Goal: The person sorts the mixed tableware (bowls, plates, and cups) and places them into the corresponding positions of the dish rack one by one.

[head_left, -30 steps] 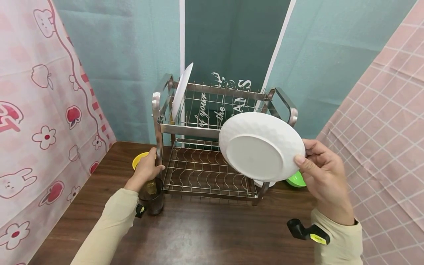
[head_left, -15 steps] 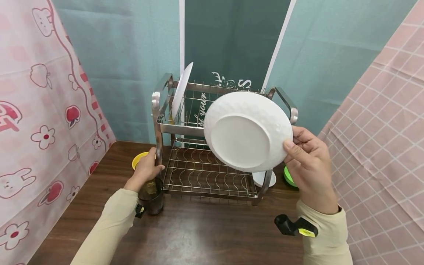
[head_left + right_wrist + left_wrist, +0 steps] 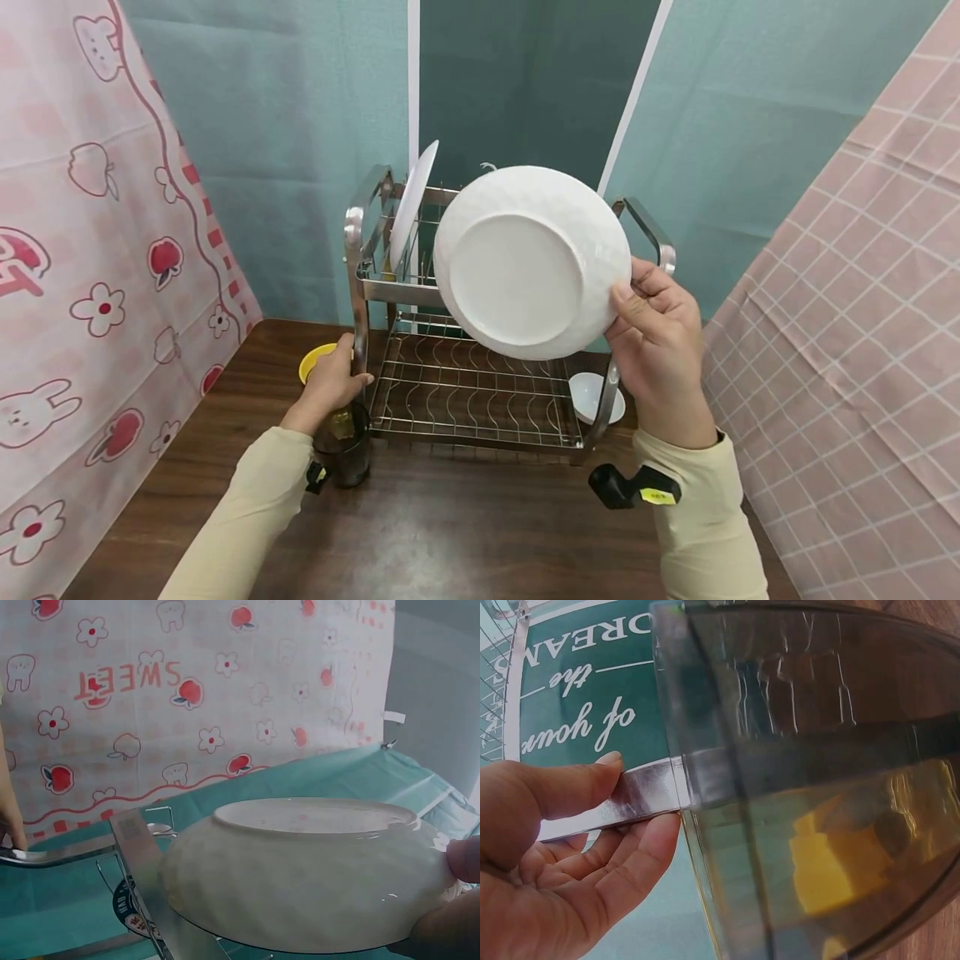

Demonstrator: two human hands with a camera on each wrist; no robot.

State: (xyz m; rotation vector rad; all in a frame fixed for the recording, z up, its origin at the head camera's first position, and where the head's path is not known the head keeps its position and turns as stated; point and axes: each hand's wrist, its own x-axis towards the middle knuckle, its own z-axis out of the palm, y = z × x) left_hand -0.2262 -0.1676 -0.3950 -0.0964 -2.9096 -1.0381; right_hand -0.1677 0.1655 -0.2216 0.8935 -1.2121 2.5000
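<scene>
My right hand (image 3: 658,342) pinches the rim of a white plate (image 3: 517,279) between thumb and fingers. The plate is raised in front of the upper tier of a metal dish rack (image 3: 405,292), its underside toward the head camera. My left hand (image 3: 332,383) grips the rack's left upright; in the left wrist view its thumb and fingers (image 3: 641,859) close around the flat metal bar (image 3: 641,791). A second white plate (image 3: 412,208) stands on edge at the left end of the upper tier. The rack's lower tier shows bare wires and wavy dividers.
A dark see-through cup (image 3: 348,454) stands by the rack's front left foot, below my left hand. Behind that hand sits a yellow dish (image 3: 313,360). A white bowl (image 3: 592,396) lies by the rack's right leg. Patterned curtains (image 3: 840,333) enclose both sides and the back.
My right hand has carried the plate left and upward, farther over the rack's upper tier. The green bowl at right is now hidden behind the right hand. My left hand stays on the upright.
</scene>
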